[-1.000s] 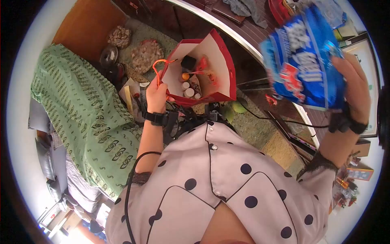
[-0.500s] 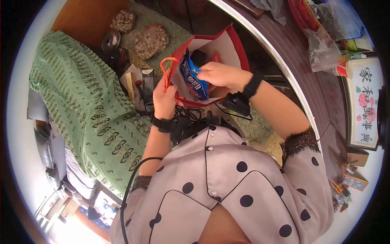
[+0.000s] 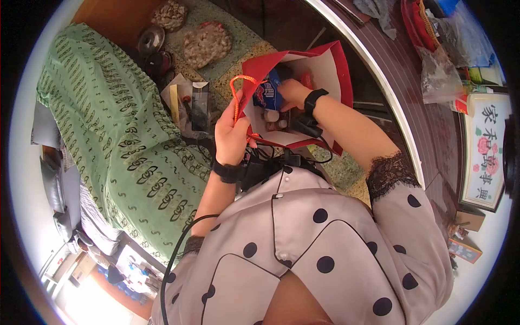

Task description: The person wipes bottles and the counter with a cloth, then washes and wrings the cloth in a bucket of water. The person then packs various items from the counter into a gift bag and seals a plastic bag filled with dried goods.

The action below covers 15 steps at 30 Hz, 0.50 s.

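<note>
In the head view, a red paper bag point(image 3: 260, 66) with a white inside stands open in front of me. My left hand point(image 3: 232, 138) is closed on its near-left edge, by the orange rope handle point(image 3: 236, 86). My right hand point(image 3: 293, 93) is down inside the bag, closed on a blue snack packet point(image 3: 268, 96) with white lettering; its fingertips are partly hidden. Below the packet, small bottles with pale caps point(image 3: 272, 116) lie in the bag. Something red point(image 3: 307, 80) shows behind my right hand.
A green patterned cloth point(image 3: 119, 146) drapes over something on the left. Bagged pale lumps point(image 3: 206, 44) and a metal lid point(image 3: 151, 40) lie on the floor beyond. On the right runs a dark tabletop point(image 3: 398, 70) with plastic bags point(image 3: 441, 81) and a framed sign point(image 3: 482, 151).
My right hand has lowered the blue packet deeper into the bag, and the small bottles now show. The bag and my left hand appear farther right in the view.
</note>
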### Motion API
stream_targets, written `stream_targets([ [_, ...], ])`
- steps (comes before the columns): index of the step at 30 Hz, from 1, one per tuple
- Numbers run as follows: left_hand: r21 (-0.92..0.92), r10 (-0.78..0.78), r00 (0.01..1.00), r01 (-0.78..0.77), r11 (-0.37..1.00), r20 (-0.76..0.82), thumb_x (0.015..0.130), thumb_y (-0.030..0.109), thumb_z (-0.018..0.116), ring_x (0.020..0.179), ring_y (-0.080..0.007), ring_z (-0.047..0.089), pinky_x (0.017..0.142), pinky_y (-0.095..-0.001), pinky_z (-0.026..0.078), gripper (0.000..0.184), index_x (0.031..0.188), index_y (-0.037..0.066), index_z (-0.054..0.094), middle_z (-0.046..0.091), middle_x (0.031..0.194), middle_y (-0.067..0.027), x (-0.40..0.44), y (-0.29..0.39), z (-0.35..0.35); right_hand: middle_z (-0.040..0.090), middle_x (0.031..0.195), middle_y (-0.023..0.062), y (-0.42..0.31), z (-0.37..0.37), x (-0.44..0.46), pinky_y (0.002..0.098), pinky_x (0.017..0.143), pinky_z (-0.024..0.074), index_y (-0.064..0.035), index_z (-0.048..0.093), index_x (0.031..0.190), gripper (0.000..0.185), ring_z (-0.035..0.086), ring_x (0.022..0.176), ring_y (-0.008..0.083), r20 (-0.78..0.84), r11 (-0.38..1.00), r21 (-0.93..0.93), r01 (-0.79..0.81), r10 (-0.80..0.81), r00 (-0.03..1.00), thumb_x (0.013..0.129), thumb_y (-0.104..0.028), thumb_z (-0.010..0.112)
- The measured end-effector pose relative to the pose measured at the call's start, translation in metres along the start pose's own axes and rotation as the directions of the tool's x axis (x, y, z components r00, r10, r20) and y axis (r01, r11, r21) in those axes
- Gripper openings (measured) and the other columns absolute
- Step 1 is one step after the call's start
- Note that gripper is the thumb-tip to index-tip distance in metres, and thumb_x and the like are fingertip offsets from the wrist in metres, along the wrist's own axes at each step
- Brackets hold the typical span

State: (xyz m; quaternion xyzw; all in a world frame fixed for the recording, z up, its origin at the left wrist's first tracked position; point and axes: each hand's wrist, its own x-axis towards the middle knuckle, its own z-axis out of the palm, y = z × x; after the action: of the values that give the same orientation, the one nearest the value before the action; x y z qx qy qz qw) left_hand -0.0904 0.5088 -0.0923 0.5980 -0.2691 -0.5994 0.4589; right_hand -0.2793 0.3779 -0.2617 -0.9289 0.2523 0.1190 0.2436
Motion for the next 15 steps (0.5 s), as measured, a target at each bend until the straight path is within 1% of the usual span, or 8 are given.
stream_targets([
  [1, 0.012, -0.003, 1.000, 0.003, 1.000, -0.007, 0.083, 0.000, 0.042, 0.047, -0.0070, 0.048, 0.036, -0.0196, 0.041, 0.059, 0.141, 0.001, 0.037, 0.053, 0.075, -0.0004, 0.000, -0.001, 0.001, 0.064, 0.094, 0.0216, 0.000, 0.000, 0.003, 0.0424, 0.076, 0.0512, -0.0005, 0.063, 0.086, 0.039, 0.061, 0.091, 0.0374, -0.001, 1.000, -0.002, -0.002, 0.002, 1.000, 0.062, -0.026, 0.080],
  [3, 0.030, 0.002, 1.000, -0.002, 1.000, 0.007, 0.082, 0.000, 0.042, 0.048, -0.0070, 0.048, 0.036, -0.0202, 0.040, 0.059, 0.141, 0.002, 0.038, 0.054, 0.076, -0.0011, 0.000, -0.007, -0.003, 0.067, 0.077, 0.0177, -0.007, 0.002, 0.014, 0.0413, 0.074, 0.0523, 0.0021, 0.070, 0.079, 0.043, 0.065, 0.080, 0.0349, 0.151, 0.982, -0.182, 0.040, -0.012, 0.988, 0.066, -0.038, 0.078],
  [5, -0.045, -0.027, 0.999, 0.028, 0.999, 0.017, 0.082, 0.000, 0.042, 0.048, -0.0072, 0.048, 0.036, -0.0209, 0.040, 0.059, 0.140, 0.002, 0.040, 0.054, 0.077, -0.0012, 0.003, -0.009, -0.003, 0.068, 0.078, 0.0168, -0.022, -0.007, 0.021, 0.0418, 0.074, 0.0524, -0.0002, 0.072, 0.082, 0.037, 0.066, 0.083, 0.0321, 0.209, 0.977, -0.215, -0.003, 0.049, 0.977, 0.071, -0.036, 0.075],
  [8, -0.042, -0.071, 0.997, 0.070, 0.997, -0.009, 0.082, -0.001, 0.044, 0.047, -0.0078, 0.048, 0.038, -0.0216, 0.042, 0.057, 0.140, 0.003, 0.041, 0.054, 0.078, -0.0014, 0.002, -0.004, 0.001, 0.069, 0.087, 0.0180, -0.035, -0.018, 0.027, 0.0403, 0.074, 0.0526, -0.0021, 0.072, 0.083, 0.037, 0.067, 0.084, 0.0282, 0.227, 0.938, 0.083, -0.338, 0.312, 0.922, 0.078, -0.037, 0.062],
  [10, -0.026, -0.051, 0.998, 0.050, 0.998, -0.029, 0.081, -0.001, 0.044, 0.047, -0.0080, 0.046, 0.037, -0.0210, 0.040, 0.059, 0.140, 0.003, 0.041, 0.053, 0.075, -0.0011, 0.009, -0.013, -0.005, 0.069, 0.091, 0.0190, -0.058, -0.058, 0.007, 0.0389, 0.073, 0.0524, -0.0022, 0.072, 0.083, 0.042, 0.068, 0.081, 0.0265, 0.207, 0.879, 0.206, -0.431, 0.391, 0.897, 0.081, -0.041, 0.056],
  [12, -0.045, -0.080, 0.994, 0.076, 0.996, -0.071, 0.082, 0.000, 0.042, 0.052, -0.0084, 0.049, 0.038, -0.0208, 0.039, 0.058, 0.139, 0.003, 0.042, 0.056, 0.083, -0.0026, 0.012, -0.008, -0.006, 0.069, 0.090, 0.0180, -0.063, -0.086, -0.006, 0.0375, 0.072, 0.0520, -0.0036, 0.072, 0.089, 0.044, 0.068, 0.077, 0.0249, 0.233, 0.795, 0.391, -0.463, 0.401, 0.886, 0.084, -0.044, 0.054],
  [13, -0.059, -0.037, 0.998, 0.034, 0.998, -0.053, 0.082, 0.000, 0.042, 0.054, -0.0082, 0.049, 0.038, -0.0208, 0.037, 0.057, 0.139, 0.003, 0.043, 0.059, 0.087, -0.0035, 0.013, -0.007, -0.009, 0.069, 0.089, 0.0168, -0.061, -0.098, -0.014, 0.0367, 0.072, 0.0519, -0.0043, 0.072, 0.093, 0.043, 0.068, 0.076, 0.0240, 0.271, 0.747, 0.470, -0.470, 0.384, 0.883, 0.086, -0.043, 0.055],
  [15, -0.083, -0.048, 0.989, 0.037, 0.996, -0.139, 0.085, 0.004, 0.044, 0.057, -0.0060, 0.049, 0.039, -0.0190, 0.034, 0.046, 0.131, 0.001, 0.050, 0.061, 0.087, -0.0011, 0.019, -0.010, -0.014, 0.069, 0.081, 0.0135, -0.066, -0.130, -0.060, 0.0304, 0.068, 0.0533, 0.0021, 0.064, 0.108, 0.040, 0.068, 0.072, 0.0182, -0.094, 0.569, 0.814, -0.118, 0.329, 0.940, 0.089, -0.034, 0.059],
])
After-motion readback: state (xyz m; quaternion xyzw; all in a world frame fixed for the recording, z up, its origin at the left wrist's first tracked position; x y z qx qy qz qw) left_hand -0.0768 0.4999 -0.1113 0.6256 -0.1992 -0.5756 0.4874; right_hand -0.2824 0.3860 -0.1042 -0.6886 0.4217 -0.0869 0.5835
